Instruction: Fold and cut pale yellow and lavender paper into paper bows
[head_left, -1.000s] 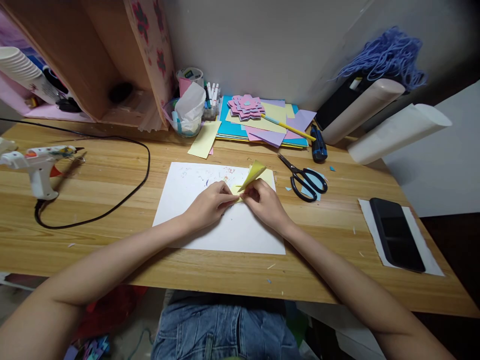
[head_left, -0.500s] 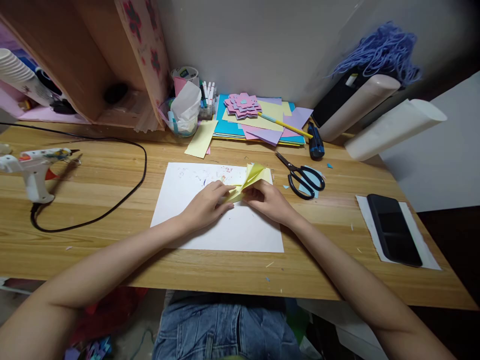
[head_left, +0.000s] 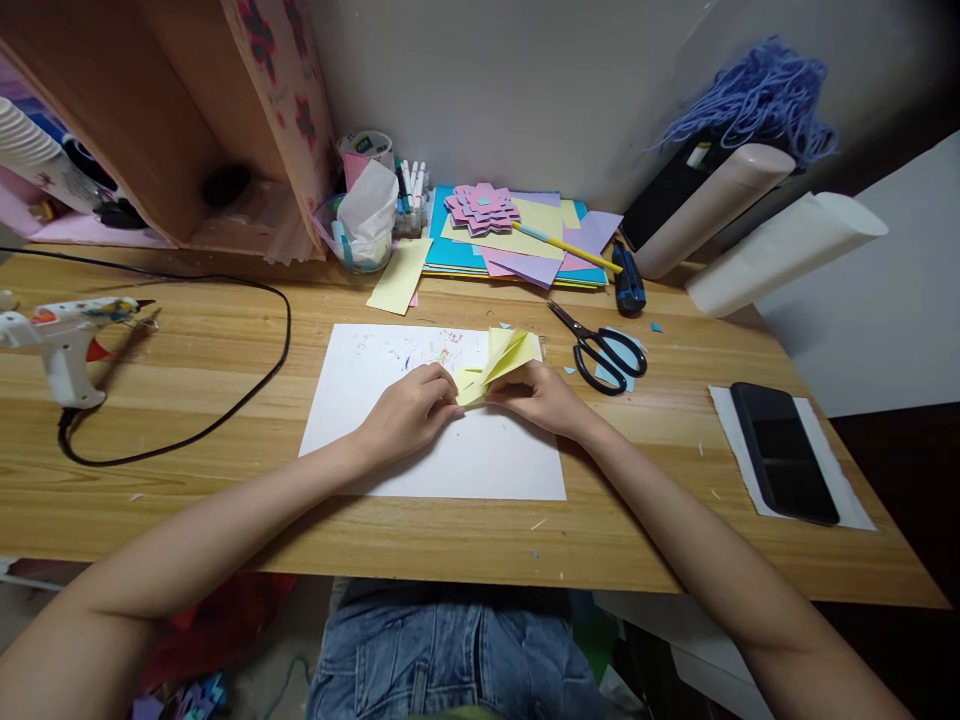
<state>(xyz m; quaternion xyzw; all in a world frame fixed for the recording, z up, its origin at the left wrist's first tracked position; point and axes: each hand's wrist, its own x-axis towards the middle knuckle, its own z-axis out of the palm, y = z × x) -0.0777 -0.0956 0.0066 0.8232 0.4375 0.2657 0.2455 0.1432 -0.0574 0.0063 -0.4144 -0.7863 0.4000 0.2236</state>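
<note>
Over a white sheet of paper on the desk, both hands hold a folded yellow paper with several flaps standing up. My left hand pinches its left edge between thumb and fingers. On the other side, my right hand is closed on its lower right part, and the fingertips are partly hidden behind the folds. Small coloured marks dot the white sheet just beyond the hands. To the right of my right hand lie black-handled scissors, partly on a light blue paper scrap.
A glue gun with a looping black cord rests at the left. Behind are a pink paper flower, stacked coloured papers, a cutter and markers. A black phone lies at the right.
The yellow paper's flaps have fanned slightly wider apart. My left fingers have drawn back a little toward its left edge, while my right hand stays about where it was.
</note>
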